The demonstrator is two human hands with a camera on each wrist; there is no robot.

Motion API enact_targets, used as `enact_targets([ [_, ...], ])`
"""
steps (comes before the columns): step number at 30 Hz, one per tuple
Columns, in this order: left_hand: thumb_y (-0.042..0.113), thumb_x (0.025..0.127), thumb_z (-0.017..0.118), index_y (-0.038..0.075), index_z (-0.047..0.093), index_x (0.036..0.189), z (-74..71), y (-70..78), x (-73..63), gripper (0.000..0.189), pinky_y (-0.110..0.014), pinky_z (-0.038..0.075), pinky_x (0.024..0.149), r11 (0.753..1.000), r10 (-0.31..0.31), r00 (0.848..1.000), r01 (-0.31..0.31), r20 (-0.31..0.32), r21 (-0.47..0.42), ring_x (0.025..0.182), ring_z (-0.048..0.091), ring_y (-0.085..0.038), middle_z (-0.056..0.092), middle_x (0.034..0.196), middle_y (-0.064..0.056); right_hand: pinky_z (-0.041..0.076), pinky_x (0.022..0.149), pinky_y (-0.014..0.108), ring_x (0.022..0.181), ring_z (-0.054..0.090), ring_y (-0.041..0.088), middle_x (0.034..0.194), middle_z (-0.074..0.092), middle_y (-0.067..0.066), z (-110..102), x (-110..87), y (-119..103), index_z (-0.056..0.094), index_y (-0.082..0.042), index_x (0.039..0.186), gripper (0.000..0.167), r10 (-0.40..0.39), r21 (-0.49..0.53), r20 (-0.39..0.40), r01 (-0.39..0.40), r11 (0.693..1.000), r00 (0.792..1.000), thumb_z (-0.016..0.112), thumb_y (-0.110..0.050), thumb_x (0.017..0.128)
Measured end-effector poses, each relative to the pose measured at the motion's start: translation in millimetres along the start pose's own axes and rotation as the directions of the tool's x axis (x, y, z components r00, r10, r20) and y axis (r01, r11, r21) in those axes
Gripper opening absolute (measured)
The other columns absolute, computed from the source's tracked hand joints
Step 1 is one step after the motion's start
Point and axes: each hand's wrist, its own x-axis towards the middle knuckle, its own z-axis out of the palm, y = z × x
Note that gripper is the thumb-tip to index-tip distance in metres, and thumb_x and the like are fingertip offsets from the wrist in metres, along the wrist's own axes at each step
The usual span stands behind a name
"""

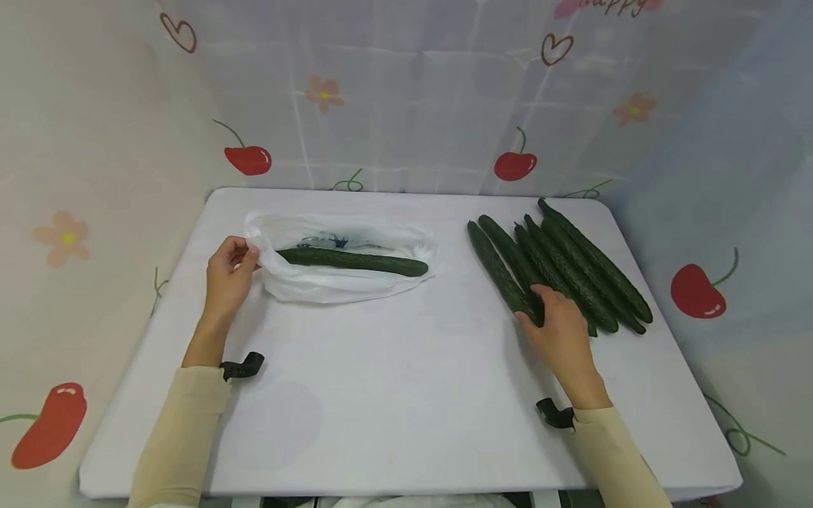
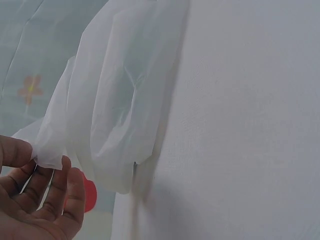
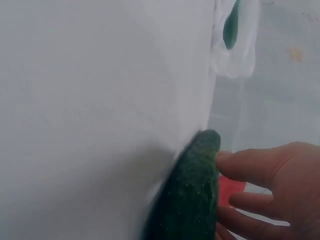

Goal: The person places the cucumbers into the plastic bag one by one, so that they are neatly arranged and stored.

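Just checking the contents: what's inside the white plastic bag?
One cucumber shows in the white plastic bag, its right end in plain view. Plastic seems to hide its left tip; anything beneath the folds can't be seen.

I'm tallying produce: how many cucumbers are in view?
7 that I can make out: one cucumber in the white plastic bag on the left, six cucumbers side by side on the right. The right hand partly covers that row, so another could be hidden.

free tabletop (image 1: 394, 395) between bag (image 1: 330, 289) and cucumbers (image 1: 571, 274); little room among these
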Motion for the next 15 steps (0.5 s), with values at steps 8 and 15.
enact_targets([
  [8, 0.013, 0.110, 0.055, -0.006, 0.060, 0.119, 1.1, -0.1, -3.7, 0.022, -0.009, 0.058, 0.083, 0.999, -0.001, 1.000, 0.000, 0.025, 0.037, 0.092, 0.062, 0.003, 0.060, 0.102, 0.012, 0.056, 0.080, 0.066, 0.100, 0.069, 0.052, 0.117, 0.073, 0.032, 5, -9.6, 4, 0.068, 0.005, 0.130, 0.049, 0.003, -0.078, -0.052, -0.007, 0.997, 0.999, 0.085, -0.019, 0.092],
  [15, 0.013, 0.110, 0.055, -0.008, 0.059, 0.121, -1.1, -0.5, -4.3, 0.024, -0.007, 0.057, 0.082, 1.000, 0.003, 1.000, -0.003, 0.014, 0.021, 0.093, 0.062, 0.002, 0.060, 0.104, 0.009, 0.052, 0.094, 0.072, 0.113, 0.061, 0.062, 0.128, 0.066, 0.040, 10, -7.3, -3, 0.066, 0.011, 0.133, 0.054, 0.003, -0.133, -0.011, -0.004, 0.991, 1.000, 0.086, -0.015, 0.089],
])
